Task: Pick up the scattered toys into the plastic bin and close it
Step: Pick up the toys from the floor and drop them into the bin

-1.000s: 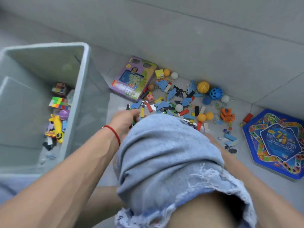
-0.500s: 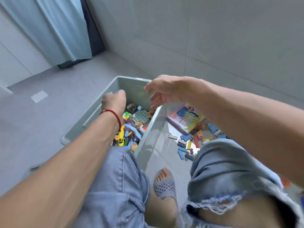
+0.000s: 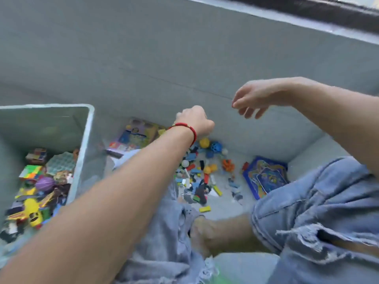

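Both hands have left the bin since half a second ago and now hang over the toy pile on the floor. Curled into a loose fist with its back to the camera, the left hand (image 3: 195,120) has a grip whose contents I cannot tell, since the fingers are turned away; a red bracelet (image 3: 185,128) circles its wrist. Off to its right and apart from it, the right hand (image 3: 256,97) is raised with its fingers (image 3: 249,111) hanging loose and spread, holding nothing. Below them the scattered toys (image 3: 202,177) lie on the floor against the wall: small bricks, a yellow ball (image 3: 204,142) beside a blue perforated ball (image 3: 216,146), and an orange figure (image 3: 228,165). A purple box (image 3: 136,138) lies flat to the left of the pile, and a blue game board (image 3: 266,177) lies flat to its right, partly behind a denim-covered knee (image 3: 320,201). Further left, the plastic bin (image 3: 87,128) stands open with no lid on it, already holding a colourful cube (image 3: 30,173), a purple ball (image 3: 44,183) and a yellow plane (image 3: 33,212). Motion blur softens the smaller pieces.
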The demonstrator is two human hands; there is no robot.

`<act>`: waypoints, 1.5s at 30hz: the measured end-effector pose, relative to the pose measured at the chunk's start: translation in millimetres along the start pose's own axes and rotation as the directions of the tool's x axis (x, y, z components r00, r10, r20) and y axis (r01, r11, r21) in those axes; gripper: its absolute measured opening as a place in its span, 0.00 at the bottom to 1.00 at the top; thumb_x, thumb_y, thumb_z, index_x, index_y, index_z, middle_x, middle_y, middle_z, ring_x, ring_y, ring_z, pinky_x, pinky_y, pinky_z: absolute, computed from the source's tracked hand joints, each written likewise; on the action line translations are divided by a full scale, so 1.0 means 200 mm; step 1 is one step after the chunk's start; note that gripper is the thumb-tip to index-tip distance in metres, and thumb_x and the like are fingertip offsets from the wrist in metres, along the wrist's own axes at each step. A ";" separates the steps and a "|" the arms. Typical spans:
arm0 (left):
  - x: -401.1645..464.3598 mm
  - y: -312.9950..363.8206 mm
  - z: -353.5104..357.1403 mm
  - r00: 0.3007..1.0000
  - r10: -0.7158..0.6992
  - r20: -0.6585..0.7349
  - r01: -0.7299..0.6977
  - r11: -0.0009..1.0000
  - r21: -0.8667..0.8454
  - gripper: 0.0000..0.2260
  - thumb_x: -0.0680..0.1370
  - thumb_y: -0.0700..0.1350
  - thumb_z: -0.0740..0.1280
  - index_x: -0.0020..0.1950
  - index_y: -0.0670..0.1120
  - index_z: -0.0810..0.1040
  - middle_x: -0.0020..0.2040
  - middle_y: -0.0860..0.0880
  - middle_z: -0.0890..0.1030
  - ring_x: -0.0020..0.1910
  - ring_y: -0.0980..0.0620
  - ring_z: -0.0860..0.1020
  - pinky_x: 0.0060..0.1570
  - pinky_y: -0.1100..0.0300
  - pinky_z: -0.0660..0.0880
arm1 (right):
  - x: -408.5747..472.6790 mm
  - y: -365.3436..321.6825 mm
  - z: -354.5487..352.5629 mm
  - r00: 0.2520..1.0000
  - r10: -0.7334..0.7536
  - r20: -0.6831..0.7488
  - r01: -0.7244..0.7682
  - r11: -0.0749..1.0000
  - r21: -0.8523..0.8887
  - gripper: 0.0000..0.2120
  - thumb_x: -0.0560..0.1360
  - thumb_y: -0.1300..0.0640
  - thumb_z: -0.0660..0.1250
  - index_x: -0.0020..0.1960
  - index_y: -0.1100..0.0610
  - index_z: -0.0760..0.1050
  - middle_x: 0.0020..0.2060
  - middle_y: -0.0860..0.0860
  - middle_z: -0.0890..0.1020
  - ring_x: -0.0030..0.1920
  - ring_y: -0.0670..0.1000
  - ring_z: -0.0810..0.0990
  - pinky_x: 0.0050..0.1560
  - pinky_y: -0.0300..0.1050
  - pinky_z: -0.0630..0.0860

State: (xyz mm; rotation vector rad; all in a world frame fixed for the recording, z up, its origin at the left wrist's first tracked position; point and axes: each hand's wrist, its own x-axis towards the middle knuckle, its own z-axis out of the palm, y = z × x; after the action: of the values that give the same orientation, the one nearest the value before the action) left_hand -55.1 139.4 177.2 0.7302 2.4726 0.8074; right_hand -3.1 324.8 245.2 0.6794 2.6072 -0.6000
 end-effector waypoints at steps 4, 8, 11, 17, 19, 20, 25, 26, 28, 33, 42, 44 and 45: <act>0.01 0.06 0.22 0.977 0.135 0.164 -0.156 0.980 0.123 0.13 0.76 0.45 0.65 0.59 0.46 0.81 0.60 0.41 0.82 0.62 0.40 0.78 0.61 0.55 0.74 | 0.00 0.30 0.05 0.982 0.191 -0.009 -0.188 0.957 -0.222 0.13 0.79 0.55 0.61 0.58 0.60 0.79 0.46 0.55 0.84 0.47 0.56 0.85 0.47 0.56 0.84; 0.04 0.03 0.40 0.948 0.148 0.281 -0.196 0.969 0.151 0.15 0.77 0.45 0.64 0.63 0.47 0.79 0.64 0.44 0.80 0.64 0.42 0.77 0.62 0.57 0.73 | 0.08 0.58 0.40 0.963 0.269 -0.006 -0.262 0.934 -0.243 0.14 0.76 0.55 0.61 0.53 0.60 0.80 0.46 0.58 0.85 0.44 0.58 0.84 0.47 0.55 0.84; 0.06 0.02 0.51 0.923 0.120 0.365 -0.187 0.970 0.153 0.15 0.78 0.45 0.64 0.64 0.47 0.79 0.62 0.45 0.80 0.60 0.44 0.78 0.54 0.60 0.72 | 0.09 0.76 0.79 0.932 0.336 0.139 -0.295 0.923 -0.248 0.07 0.73 0.54 0.61 0.41 0.56 0.75 0.43 0.56 0.82 0.38 0.57 0.80 0.47 0.52 0.83; 0.19 -0.07 0.77 0.896 -0.024 0.444 -0.117 0.951 0.286 0.16 0.78 0.46 0.63 0.65 0.49 0.76 0.58 0.44 0.81 0.55 0.43 0.79 0.55 0.54 0.78 | 0.26 1.09 1.44 0.811 0.482 0.332 -0.465 0.875 -0.135 0.18 0.79 0.55 0.60 0.68 0.58 0.69 0.64 0.58 0.76 0.58 0.59 0.77 0.56 0.51 0.73; 0.23 -0.12 0.86 0.867 -0.092 0.490 -0.082 0.943 0.322 0.14 0.78 0.45 0.63 0.63 0.46 0.77 0.57 0.43 0.81 0.53 0.43 0.79 0.52 0.53 0.78 | 0.33 1.17 1.60 0.824 0.511 0.244 -0.523 0.852 -0.016 0.23 0.78 0.57 0.61 0.72 0.56 0.65 0.67 0.59 0.72 0.65 0.61 0.75 0.60 0.54 0.73; 0.25 -0.16 0.90 0.847 -0.129 0.516 -0.064 0.938 0.340 0.13 0.79 0.45 0.63 0.62 0.45 0.78 0.57 0.42 0.81 0.53 0.43 0.79 0.51 0.54 0.78 | 0.37 1.20 1.67 0.854 0.493 0.165 -0.505 0.862 0.036 0.23 0.78 0.59 0.62 0.72 0.55 0.65 0.66 0.59 0.72 0.65 0.62 0.75 0.60 0.55 0.74; 0.33 -0.34 1.02 0.749 -0.320 0.580 0.066 0.908 0.414 0.13 0.79 0.47 0.65 0.64 0.50 0.76 0.58 0.46 0.80 0.53 0.47 0.78 0.50 0.55 0.77 | 0.55 1.30 1.86 0.964 0.267 -0.024 -0.260 0.954 0.152 0.25 0.75 0.67 0.65 0.70 0.53 0.71 0.60 0.57 0.71 0.58 0.59 0.76 0.55 0.51 0.77; 0.34 -0.37 1.03 0.734 -0.347 0.584 0.073 0.895 0.440 0.15 0.79 0.49 0.65 0.66 0.51 0.75 0.60 0.46 0.79 0.54 0.47 0.77 0.50 0.56 0.76 | 0.57 1.32 1.88 0.966 0.255 -0.030 -0.249 0.958 0.143 0.24 0.74 0.68 0.65 0.69 0.55 0.72 0.59 0.57 0.72 0.58 0.60 0.76 0.54 0.51 0.76; 0.36 -0.41 1.05 0.718 -0.383 0.581 0.087 0.878 0.471 0.16 0.80 0.52 0.65 0.68 0.52 0.74 0.64 0.47 0.78 0.54 0.47 0.77 0.49 0.57 0.73 | 0.58 1.36 1.92 0.964 0.263 -0.030 -0.257 0.956 0.141 0.20 0.75 0.67 0.66 0.66 0.58 0.74 0.57 0.58 0.74 0.56 0.60 0.77 0.53 0.51 0.76; 0.39 -0.40 1.08 0.704 -0.392 0.592 0.105 0.882 0.460 0.14 0.80 0.49 0.64 0.66 0.51 0.75 0.61 0.46 0.79 0.54 0.47 0.78 0.47 0.57 0.75 | 0.52 1.42 1.97 0.937 0.342 -0.071 -0.327 0.930 0.167 0.16 0.74 0.57 0.73 0.59 0.59 0.75 0.55 0.56 0.72 0.57 0.58 0.74 0.49 0.49 0.74; 0.33 -0.32 1.26 0.751 -0.359 0.555 0.330 0.931 0.155 0.09 0.80 0.45 0.62 0.57 0.47 0.79 0.54 0.46 0.83 0.54 0.46 0.80 0.53 0.54 0.78 | 0.40 1.30 2.01 0.816 0.565 0.122 -0.519 0.622 0.586 0.12 0.75 0.53 0.72 0.53 0.58 0.75 0.46 0.54 0.79 0.45 0.57 0.76 0.43 0.44 0.70; 0.31 -0.33 1.36 0.730 -0.413 0.544 0.480 0.877 0.022 0.09 0.81 0.47 0.62 0.57 0.46 0.78 0.56 0.44 0.81 0.56 0.43 0.80 0.57 0.48 0.79 | 0.37 1.21 1.99 0.816 0.515 0.264 -0.490 0.373 0.788 0.14 0.72 0.53 0.76 0.53 0.59 0.78 0.43 0.54 0.82 0.43 0.53 0.80 0.40 0.40 0.73; 0.30 -0.32 1.40 0.712 -0.449 0.540 0.555 0.831 -0.040 0.11 0.81 0.49 0.63 0.59 0.46 0.77 0.58 0.43 0.79 0.57 0.42 0.79 0.57 0.47 0.80 | 0.35 1.16 1.96 0.844 0.424 0.328 -0.460 0.258 0.850 0.14 0.72 0.55 0.77 0.52 0.60 0.79 0.41 0.55 0.83 0.41 0.52 0.82 0.38 0.40 0.76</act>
State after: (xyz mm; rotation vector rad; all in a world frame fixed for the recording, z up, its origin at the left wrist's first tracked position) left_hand 28.6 244.1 -83.1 0.1285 1.9158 0.5424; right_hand 160.0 344.3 -185.4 1.6291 1.6291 -1.8475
